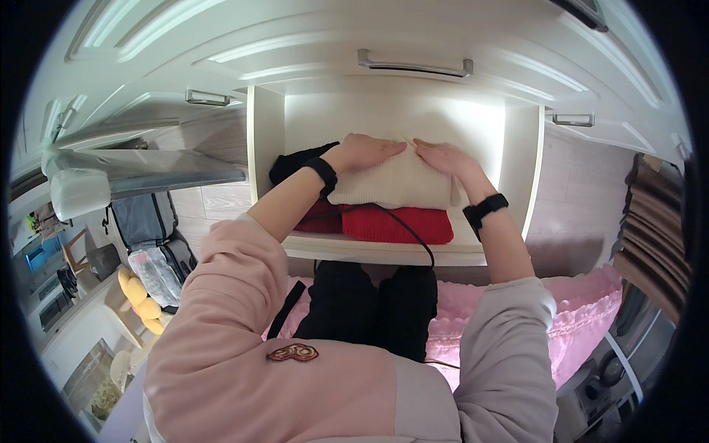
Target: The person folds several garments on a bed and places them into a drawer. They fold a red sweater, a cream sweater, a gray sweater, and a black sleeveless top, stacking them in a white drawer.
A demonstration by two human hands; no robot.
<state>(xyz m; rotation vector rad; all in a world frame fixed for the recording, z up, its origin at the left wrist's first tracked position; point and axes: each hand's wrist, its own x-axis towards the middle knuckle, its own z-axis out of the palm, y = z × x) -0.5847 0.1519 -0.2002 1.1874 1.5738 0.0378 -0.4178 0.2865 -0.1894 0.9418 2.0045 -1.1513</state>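
Note:
A cream ribbed knit garment [388,183] lies folded in a white open drawer [316,111]. My left hand [371,152] rests flat on its upper left part, and my right hand [446,158] lies on its upper right. The fingertips of both hands point towards each other and nearly meet. Along the drawer's near side is a folded red knit garment [399,224], with a darker red fabric [321,217] to its left. Black fabric [293,160] shows behind my left wrist. A thin black cable [407,228] runs over the red garments and the drawer front.
White cabinet fronts with a metal handle [415,66] rise behind the drawer. An open suitcase [147,221] and a plastic-wrapped item [160,171] are at left. A pink frilled bedspread [581,315] lies beneath me. A brown curtain [653,232] hangs at right.

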